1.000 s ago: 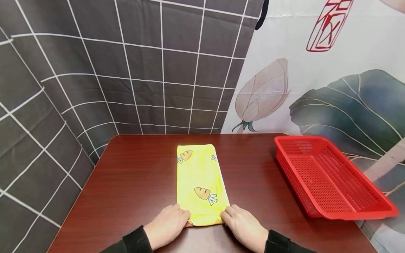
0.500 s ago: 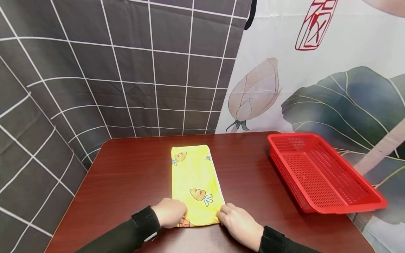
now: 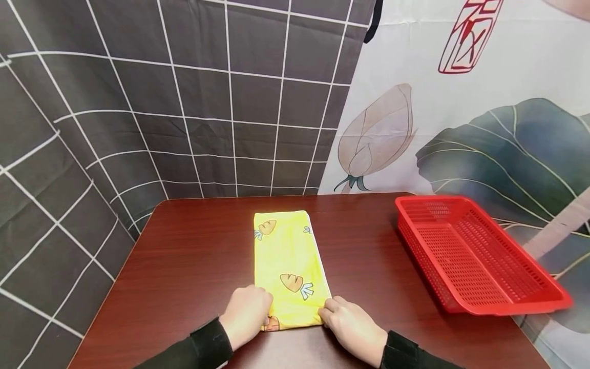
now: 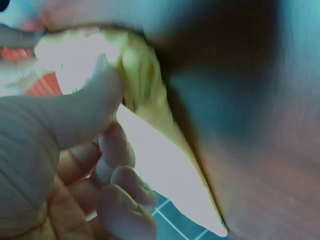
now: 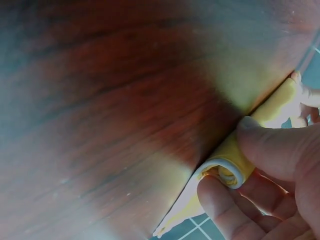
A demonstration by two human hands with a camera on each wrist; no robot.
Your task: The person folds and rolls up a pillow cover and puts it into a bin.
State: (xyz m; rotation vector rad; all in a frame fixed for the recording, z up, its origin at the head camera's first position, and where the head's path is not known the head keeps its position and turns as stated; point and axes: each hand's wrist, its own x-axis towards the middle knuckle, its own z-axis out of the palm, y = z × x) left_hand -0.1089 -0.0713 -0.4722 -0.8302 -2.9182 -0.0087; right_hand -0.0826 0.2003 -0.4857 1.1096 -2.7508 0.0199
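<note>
Yellow carrot-print cloth (image 3: 288, 266) lies centre frame on dark wood table (image 3: 193, 266), long axis running from lower edge toward top. Left hand (image 3: 246, 315) & right hand (image 3: 352, 328) pinch its near end w/ curled fingers, rolled tight per right wrist view. Red basket (image 3: 475, 256) at right.

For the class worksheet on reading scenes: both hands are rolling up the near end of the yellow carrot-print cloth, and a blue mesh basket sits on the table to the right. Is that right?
Not quite: the basket is red, not blue, as the head view shows. The rest holds: the left hand and right hand roll the near end of the yellow carrot-print cloth on the table, and the basket sits to the right.
</note>
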